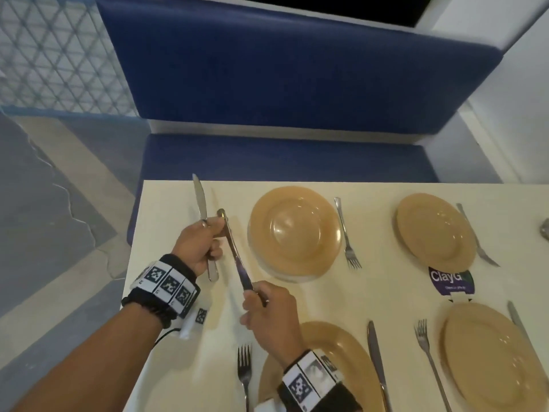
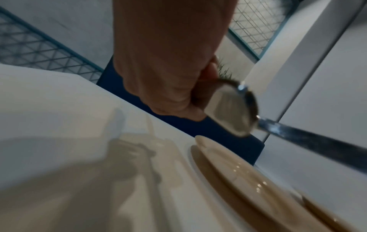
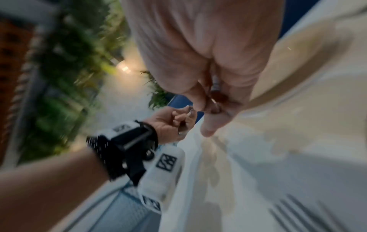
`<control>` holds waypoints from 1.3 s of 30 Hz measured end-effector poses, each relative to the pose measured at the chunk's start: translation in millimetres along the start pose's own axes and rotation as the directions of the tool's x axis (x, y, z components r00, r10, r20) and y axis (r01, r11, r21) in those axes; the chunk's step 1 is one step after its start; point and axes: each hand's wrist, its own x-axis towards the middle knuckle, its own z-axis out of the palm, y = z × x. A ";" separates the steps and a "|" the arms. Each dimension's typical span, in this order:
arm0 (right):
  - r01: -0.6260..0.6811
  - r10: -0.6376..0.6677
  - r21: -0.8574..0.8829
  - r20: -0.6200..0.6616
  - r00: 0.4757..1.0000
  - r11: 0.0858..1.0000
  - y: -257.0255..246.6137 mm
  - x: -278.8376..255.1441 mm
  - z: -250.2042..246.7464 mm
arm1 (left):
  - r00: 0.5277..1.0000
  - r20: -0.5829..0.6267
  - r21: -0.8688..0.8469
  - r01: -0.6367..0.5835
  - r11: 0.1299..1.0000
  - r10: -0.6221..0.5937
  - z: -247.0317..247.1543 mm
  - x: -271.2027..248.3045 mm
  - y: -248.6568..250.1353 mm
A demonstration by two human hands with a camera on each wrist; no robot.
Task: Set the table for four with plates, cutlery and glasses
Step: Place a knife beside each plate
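Your right hand (image 1: 269,310) pinches a knife (image 1: 236,254) slanting toward upper left, its far end at your left hand (image 1: 199,245), which grips another knife (image 1: 202,215).

Both forearms are reaching forward, the left hand (image 1: 199,244) curling its fingers into a fist, the right hand (image 1: 269,316) pinching thumb against fingers, marker bands (image 1: 166,285) wrapping each wrist.

We note bare forearms, no sleeves. Each wrist carries a white band (image 1: 168,285) of black square tag markers over a black strap; a thin black cable (image 1: 165,336) trails below the left wrist.
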 end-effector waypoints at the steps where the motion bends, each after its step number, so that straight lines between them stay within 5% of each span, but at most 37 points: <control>1: -0.075 0.074 0.044 0.018 0.997 0.996 -3.2 6.6 2.6 | 1.000 -0.025 0.035 -0.011 0.999 0.011 -1.9 5.8 0.2; 7: -0.128 0.113 -0.223 -0.078 0.991 0.966 4.0 42.7 30.0 | 0.972 -0.209 0.303 -0.037 0.952 0.105 -7.2 44.2 6.2; 13: -0.177 0.106 -0.456 -0.178 0.978 0.872 7.8 52.7 46.1 | 0.959 -0.200 0.496 -0.078 0.865 0.201 10.6 67.1 5.1; 19: -0.147 0.058 -0.450 -0.205 0.977 0.881 7.6 63.6 49.2 | 0.920 -0.135 0.664 -0.191 0.723 0.367 33.1 74.6 13.3; 26: -0.119 0.034 -0.464 -0.189 0.981 0.877 15.4 60.3 50.6 | 0.938 -0.084 0.762 -0.157 0.628 0.337 30.6 71.8 -1.5; 39: -0.093 -0.007 -0.440 -0.219 0.976 0.893 19.8 62.4 52.7 | 0.921 -0.116 0.771 -0.154 0.618 0.373 38.0 70.6 3.8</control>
